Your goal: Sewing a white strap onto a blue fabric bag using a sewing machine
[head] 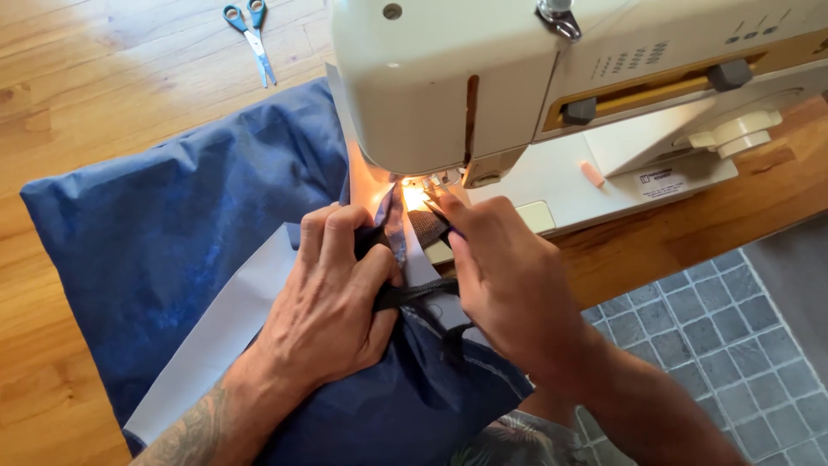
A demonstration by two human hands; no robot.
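I see my left hand [332,298] pressing flat on the soft, limp blue fabric [181,233] at the sewing machine [448,78] needle, my right hand [500,272] pinching the black strap [414,293] there; I judge both light, floppy, best held close to the seam.

a wooden table [95,103] with warm, honey-coloured boards carries everything. on it stands a cream sewing machine [483,78], its flat base running toward the table's right edge. blue fabric [164,224] lies spread over the left and middle of the top, reaching under the machine's head and hanging off the near edge. a pale sheet [233,319] lies against the fabric near the front. blue-handled scissors [252,39] rest on bare wood at the far side, apart from the fabric.
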